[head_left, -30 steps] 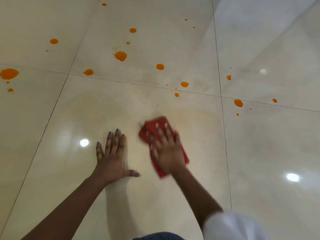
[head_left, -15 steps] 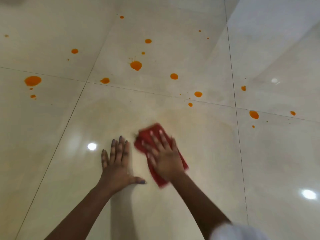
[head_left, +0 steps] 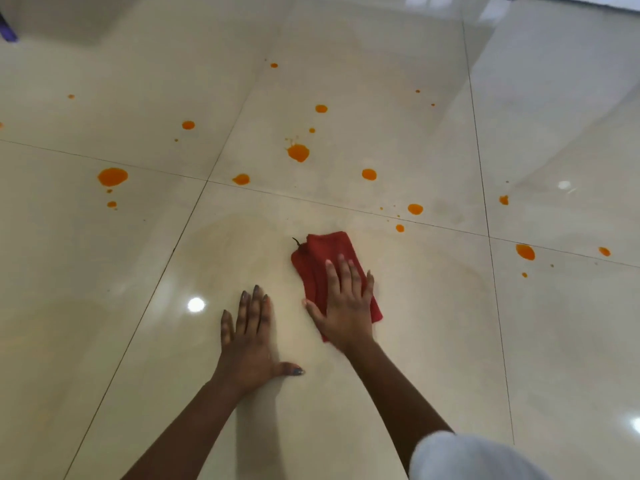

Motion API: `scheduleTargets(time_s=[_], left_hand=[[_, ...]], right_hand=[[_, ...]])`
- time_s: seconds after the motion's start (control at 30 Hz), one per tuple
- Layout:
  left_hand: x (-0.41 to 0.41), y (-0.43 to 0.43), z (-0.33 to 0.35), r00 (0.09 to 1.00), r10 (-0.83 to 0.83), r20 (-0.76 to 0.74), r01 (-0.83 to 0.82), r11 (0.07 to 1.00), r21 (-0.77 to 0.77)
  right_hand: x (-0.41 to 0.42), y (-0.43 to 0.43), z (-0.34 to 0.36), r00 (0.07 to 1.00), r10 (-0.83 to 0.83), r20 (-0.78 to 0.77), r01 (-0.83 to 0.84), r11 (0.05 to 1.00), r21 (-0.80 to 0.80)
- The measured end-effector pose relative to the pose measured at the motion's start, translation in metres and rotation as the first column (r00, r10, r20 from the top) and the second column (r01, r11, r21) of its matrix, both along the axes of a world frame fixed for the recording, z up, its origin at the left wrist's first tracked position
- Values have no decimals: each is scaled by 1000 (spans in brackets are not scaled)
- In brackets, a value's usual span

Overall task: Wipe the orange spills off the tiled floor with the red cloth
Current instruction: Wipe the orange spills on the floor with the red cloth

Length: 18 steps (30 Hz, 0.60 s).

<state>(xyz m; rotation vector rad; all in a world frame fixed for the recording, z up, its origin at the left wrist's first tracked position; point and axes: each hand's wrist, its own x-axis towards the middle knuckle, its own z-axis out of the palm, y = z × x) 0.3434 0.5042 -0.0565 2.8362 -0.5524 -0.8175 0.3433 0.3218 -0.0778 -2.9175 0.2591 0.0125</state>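
Red cloth [head_left: 323, 268] sits mid-frame on the tiled floor [head_left: 433, 341], folded into a thick pad, far end pointing toward the upper middle of the frame. Looks soft and light, no stiffness; should slide easily on glossy tile, probably bunch if pushed from one edge. Best hold, I'd judge: flat palm over the near half, pressure down, not a pinch.

Right hand [head_left: 348, 306] is doing that: palm flat on the cloth's near end, fingers [head_left: 346, 271] extended and slightly spread, not curled round anything. Pressing, not gripping.

Left hand [head_left: 251, 341] is flat on bare tile just left of the cloth, not touching it. Fingers close together, thumb splayed toward the right. Holds nothing; reads as a brace.

Tile under my hands shows a faint smeared haze, no drops. Orange spills [head_left: 298, 152] lie across the upper half of the frame: big blob at left [head_left: 112, 176], a cluster upper centre, more at right [head_left: 525, 251]. Nearest drops [head_left: 400, 228] are just above-right of the cloth. Most of the job remains, by my estimate.

Risk: a loaded cloth may streak rather than lift.
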Motion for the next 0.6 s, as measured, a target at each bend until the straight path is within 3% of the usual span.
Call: scheduleTargets(time_s=[0.17,0.23,0.27,0.33,0.4,0.43,0.47,0.53,0.6], left_hand=[[-4,-3,7,1000,6,-15,-5,997,74],[-1,-3,10,1000,10,-29,-7,995,101],[0,-3,12,999,12,-46,-7,994,105],[3,-2,14,997,-8,-74,17,993,116],[5,-3,19,995,-43,-87,55,987,150],[7,-3,21,993,-59,-100,74,984,161],[8,-4,23,991,-72,-111,90,983,163],[10,-7,28,988,-91,-126,109,983,144],[13,-12,32,987,-119,-111,134,981,141]], right_hand=[[-3,18,23,999,-30,-14,30,999,-13],[11,9,45,991,-133,-20,134,957,258],[16,1,57,973,-224,-59,225,852,472],[20,-24,76,896,-417,-155,377,525,763],[18,-59,86,793,-548,-266,455,244,856],[16,-75,87,755,-580,-305,495,199,846],[13,-89,84,736,-604,-307,552,272,788],[5,-107,75,719,-644,-261,657,507,558],[3,-103,71,809,-554,-198,574,671,469]])
